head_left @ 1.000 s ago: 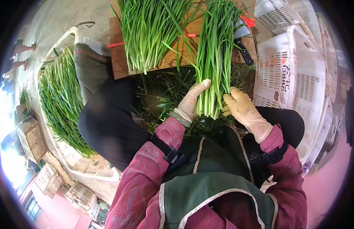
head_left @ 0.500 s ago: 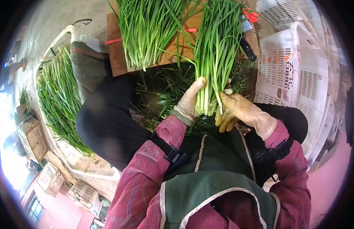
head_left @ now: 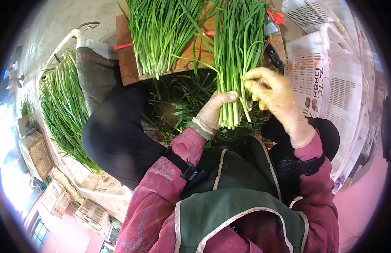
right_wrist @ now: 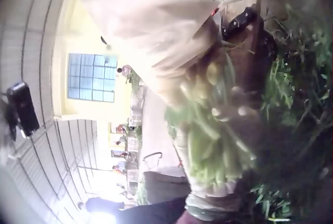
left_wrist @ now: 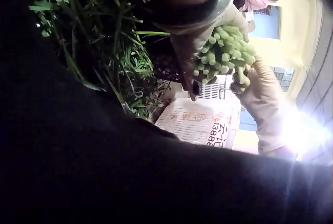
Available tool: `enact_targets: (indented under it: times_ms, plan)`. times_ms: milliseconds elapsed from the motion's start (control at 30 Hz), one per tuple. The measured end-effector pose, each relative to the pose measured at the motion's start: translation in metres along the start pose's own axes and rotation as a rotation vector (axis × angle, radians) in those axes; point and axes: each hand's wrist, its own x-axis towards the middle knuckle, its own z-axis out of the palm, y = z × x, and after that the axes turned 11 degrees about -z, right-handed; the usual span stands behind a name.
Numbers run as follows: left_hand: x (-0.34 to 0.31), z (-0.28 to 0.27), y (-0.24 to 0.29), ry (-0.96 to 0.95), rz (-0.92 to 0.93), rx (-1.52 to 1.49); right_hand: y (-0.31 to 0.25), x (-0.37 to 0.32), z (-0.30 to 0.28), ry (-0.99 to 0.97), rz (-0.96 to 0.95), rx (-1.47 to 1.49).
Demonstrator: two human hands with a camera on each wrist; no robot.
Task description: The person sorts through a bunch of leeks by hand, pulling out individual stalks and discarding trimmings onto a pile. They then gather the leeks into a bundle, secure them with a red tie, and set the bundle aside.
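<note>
My gloved left hand grips a bunch of garlic chives near its pale cut ends, with the thumb across the front. The leaves run up over the wooden board. In the left wrist view the stalk ends bundle together inside that hand. At the bunch's right edge is my gloved right hand, fingers bent and fingertips right at the stalks; I cannot tell whether they pinch one. A single stalk end angles away from the others. The right wrist view is blurred.
Another pile of chives lies on the board. A black knife handle sits at its right edge. Leaf scraps cover the floor between the knees. A tub of chives stands left, white crates right.
The right hand dropped below the stalk ends with its fingers spread down, then rose along the bunch's right side. The left hand keeps its grip, its thumb now further across the stalks.
</note>
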Motion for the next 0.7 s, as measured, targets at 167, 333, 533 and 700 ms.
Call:
enact_targets:
  times_ms: [167,333,533,700]
  plan:
    - [-0.004,0.017,0.006,0.061,0.028,0.113,0.025,-0.001,0.011,0.020,-0.128,-0.313]
    - [-0.001,0.007,0.005,0.017,-0.029,0.026,0.023,0.003,0.012,0.036,-0.028,-0.178]
    - [0.008,-0.007,-0.001,-0.060,0.004,-0.074,0.002,0.013,-0.026,0.365,-0.137,0.238]
    - [0.003,-0.010,0.004,-0.024,-0.083,0.035,0.078,-0.014,-0.053,-0.227,-0.330,-1.211]
